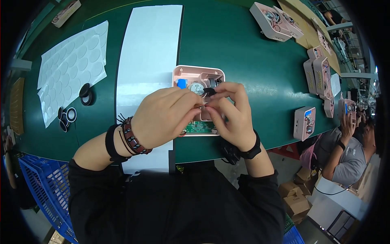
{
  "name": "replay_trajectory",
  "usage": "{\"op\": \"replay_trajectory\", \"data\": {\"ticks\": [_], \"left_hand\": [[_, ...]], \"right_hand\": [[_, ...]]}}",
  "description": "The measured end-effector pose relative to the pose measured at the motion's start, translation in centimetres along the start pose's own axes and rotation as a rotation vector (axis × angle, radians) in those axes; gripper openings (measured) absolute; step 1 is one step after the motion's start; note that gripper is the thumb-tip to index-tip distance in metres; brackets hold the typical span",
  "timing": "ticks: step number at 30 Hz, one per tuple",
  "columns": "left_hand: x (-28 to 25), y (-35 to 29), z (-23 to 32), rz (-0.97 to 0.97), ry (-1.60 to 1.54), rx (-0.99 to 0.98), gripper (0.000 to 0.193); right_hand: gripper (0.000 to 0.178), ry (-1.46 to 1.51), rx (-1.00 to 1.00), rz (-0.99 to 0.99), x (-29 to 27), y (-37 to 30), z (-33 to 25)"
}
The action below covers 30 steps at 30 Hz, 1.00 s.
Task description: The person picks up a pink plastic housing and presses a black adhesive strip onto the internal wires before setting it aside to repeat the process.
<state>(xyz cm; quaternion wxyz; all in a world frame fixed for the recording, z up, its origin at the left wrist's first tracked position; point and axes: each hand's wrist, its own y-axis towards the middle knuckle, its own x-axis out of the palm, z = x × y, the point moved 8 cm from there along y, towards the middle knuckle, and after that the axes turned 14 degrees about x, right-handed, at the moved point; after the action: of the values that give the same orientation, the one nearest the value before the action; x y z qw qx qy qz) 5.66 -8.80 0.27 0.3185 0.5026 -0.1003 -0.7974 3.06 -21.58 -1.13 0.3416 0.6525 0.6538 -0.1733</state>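
A pink open housing [198,68] lies in front of me, partly on a long white sheet. Inside are a green circuit board [198,127], a blue component [182,83] and a round whitish part [197,88]. Over the housing, my left hand [162,116] pinches a thin dark wire [204,105] between thumb and index finger. My right hand [235,120] pinches the same wire from the other side, the two fingertips nearly meeting. Beside the right hand's upper fingers is a small black piece [209,92]; whether they grip it I cannot tell.
White sheets of round stickers [73,61] lie left, beside black round parts [86,95] and rings [71,114]. More pink housings [305,122] stand right and far right [270,22]. A co-worker [345,156] sits at right. A blue crate [50,189] stands lower left; cartons [296,203] lower right.
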Motion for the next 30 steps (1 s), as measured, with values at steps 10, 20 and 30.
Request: {"op": "replay_trajectory", "data": {"ticks": [10, 20, 30], "left_hand": [[-0.1, 0.1, -0.2, 0.009, -0.012, 0.033, 0.016], [0.1, 0.0, -0.7, 0.023, -0.021, -0.013, 0.013], [0.0, -0.3, -0.7, 0.048, -0.055, -0.051, 0.01]], "right_hand": [[0.044, 0.148, -0.107, -0.02, -1.5, 0.0, 0.1], [0.063, 0.189, -0.091, -0.207, 0.3, 1.8, -0.8], [0.063, 0.081, -0.145, -0.15, 0.3, 1.6, -1.7]]}}
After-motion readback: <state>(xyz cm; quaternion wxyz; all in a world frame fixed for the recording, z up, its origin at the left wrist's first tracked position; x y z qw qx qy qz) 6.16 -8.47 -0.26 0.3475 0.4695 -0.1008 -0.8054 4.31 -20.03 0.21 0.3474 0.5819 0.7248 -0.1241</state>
